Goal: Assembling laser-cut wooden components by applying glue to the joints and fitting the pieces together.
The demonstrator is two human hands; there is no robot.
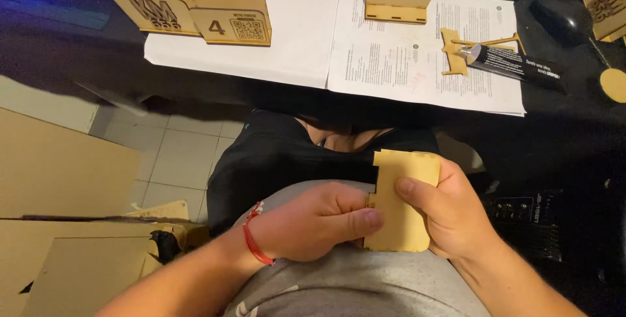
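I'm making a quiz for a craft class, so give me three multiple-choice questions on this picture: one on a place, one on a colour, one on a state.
1. Where does the black glue tube lie?
A. on the printed paper sheets
B. on the floor tiles
C. in a lap

2. What colour is the wrist string on the left hand?
A. blue
B. red
C. green

3. How is the flat tan notched wooden panel held?
A. lying free
B. by one hand
C. by both hands

Answers: 1 A, the tube rests across the right sheet. 2 B, the string is red. 3 C, the right hand wraps its edge and the left pinches its side.
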